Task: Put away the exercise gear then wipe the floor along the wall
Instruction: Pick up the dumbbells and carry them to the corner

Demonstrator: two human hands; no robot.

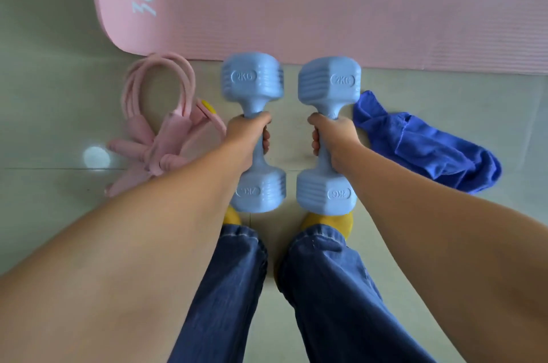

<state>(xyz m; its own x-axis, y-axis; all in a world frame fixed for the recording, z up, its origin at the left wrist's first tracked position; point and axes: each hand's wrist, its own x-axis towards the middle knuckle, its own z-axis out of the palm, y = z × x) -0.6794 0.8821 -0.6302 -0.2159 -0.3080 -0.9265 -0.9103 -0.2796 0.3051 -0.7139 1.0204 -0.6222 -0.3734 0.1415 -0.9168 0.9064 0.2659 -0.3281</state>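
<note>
Head view: left hand (246, 137) grip grasping left dumbbell (253, 81); right hand (335, 140) grasping right dumbbell (327, 81).

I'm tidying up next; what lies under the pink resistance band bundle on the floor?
Under the pink resistance band bundle, a small yellow piece peeks out; the rest of it is covered, on pale floor tiles.

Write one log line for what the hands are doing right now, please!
left hand: grips left dumbbell | right hand: grips right dumbbell | floor: mat, rope, cloth | wiping: not begun
</note>
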